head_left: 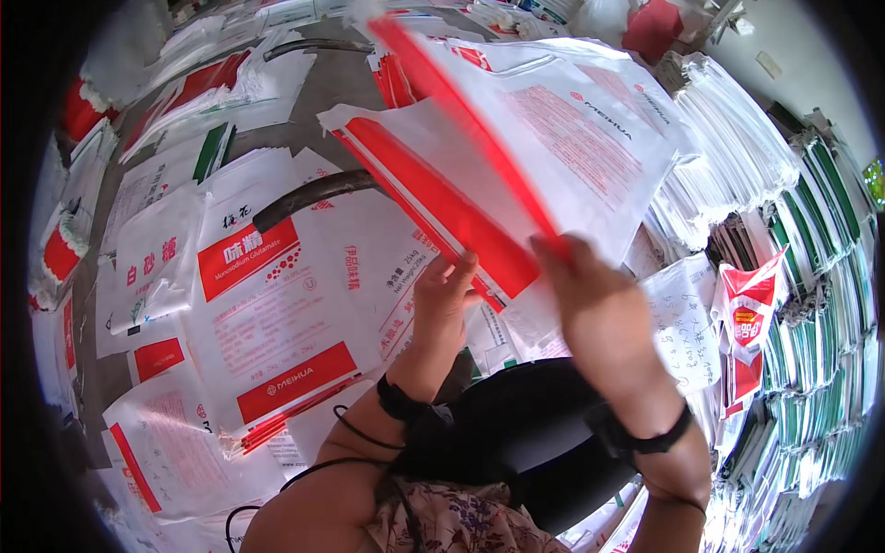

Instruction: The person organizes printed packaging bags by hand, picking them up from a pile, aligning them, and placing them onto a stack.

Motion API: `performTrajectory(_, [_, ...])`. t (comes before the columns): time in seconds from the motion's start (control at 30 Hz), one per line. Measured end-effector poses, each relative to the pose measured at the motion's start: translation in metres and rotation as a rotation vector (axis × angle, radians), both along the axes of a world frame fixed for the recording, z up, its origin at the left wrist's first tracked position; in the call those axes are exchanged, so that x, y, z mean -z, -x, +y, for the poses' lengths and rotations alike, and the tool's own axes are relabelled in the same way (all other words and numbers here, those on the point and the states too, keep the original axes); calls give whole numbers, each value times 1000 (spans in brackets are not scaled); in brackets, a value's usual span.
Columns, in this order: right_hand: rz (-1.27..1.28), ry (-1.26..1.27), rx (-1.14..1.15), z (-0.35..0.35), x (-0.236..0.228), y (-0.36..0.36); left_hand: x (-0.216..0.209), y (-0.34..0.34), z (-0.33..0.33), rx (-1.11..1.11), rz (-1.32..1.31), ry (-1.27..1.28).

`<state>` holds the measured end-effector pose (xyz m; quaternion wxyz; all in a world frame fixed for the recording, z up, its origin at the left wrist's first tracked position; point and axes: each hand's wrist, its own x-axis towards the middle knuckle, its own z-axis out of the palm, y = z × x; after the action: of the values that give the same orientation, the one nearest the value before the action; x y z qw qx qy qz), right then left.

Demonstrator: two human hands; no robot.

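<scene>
Red trims the long edge of the upper bag [599, 138], which slants up and away from me, blurred at its far end; my right hand [595, 309] has its fingers curled on that edge near the bottom corner, the thumb hidden from me; the lower bag [429, 143] lies beneath it, and my left hand [445, 300] pinches its red-banded edge between thumb and fingers; a wedge of open room spreads between the two red edges, narrow by my hands and wider at the far end; left of them a bent black tube [313, 195] rests across a flat printed bag [277, 323], with grey floor [336, 92] showing beyond; on the right I have less room, for a white stack [737, 120] stands just beside the upper bag, and green-edged stacks [811, 359] crowd my right side.
</scene>
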<state>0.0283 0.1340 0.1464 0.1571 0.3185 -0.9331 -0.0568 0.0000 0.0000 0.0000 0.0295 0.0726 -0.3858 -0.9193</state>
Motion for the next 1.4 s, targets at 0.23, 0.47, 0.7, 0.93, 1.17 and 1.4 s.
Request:
performTrajectory(0.23, [-287, 198, 34, 2, 43, 16, -1, -1, 0, 105, 67, -80])
performTrajectory(0.47, [-469, 462, -107, 26, 49, 29, -6, -4, 0, 108, 2, 34])
performTrajectory(0.7, [-291, 105, 116, -6, 33, 23, -3, 23, -9, 64, 68, 36])
performTrajectory(0.93, [-276, 36, 352, -25, 6, 76, -3, 82, -16, -107, 256, 608])
performTrajectory(1.17, [337, 48, 648, 121, -158, 88, -18, 202, -109, -482, 192, 1261])
performTrajectory(1.4, [964, 154, 723, 321, -338, -57, -90, 212, -151, -338, 61, 1467])
